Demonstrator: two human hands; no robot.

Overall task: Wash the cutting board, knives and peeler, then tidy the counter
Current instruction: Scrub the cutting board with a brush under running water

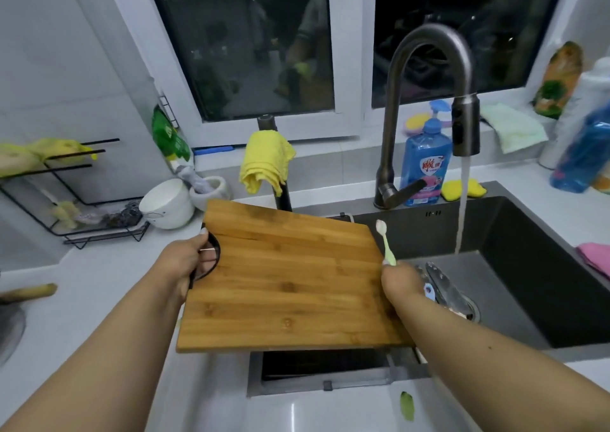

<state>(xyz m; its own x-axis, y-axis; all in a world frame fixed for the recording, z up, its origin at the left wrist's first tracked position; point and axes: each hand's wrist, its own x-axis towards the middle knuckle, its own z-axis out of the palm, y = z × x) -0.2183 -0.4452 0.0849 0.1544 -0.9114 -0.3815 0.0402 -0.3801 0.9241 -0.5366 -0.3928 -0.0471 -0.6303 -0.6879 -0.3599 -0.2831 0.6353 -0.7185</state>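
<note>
Counter: white counter [99, 286] around a dark sink [544, 266].
Tap: tap [429, 78] running into the sink.
Window: dark window [241, 35] behind.
Cutting board: cutting board [287, 279] held over the sink's left edge.
Left hand: left hand [185, 263] grips the board's handle.
Right hand: right hand [401, 281] grips a toothbrush [386, 243] at the board's right edge.

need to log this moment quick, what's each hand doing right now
Left hand: grips the rectangular bamboo cutting board by its black ring handle.
Right hand: holds a pale green toothbrush, bristles up.
</note>
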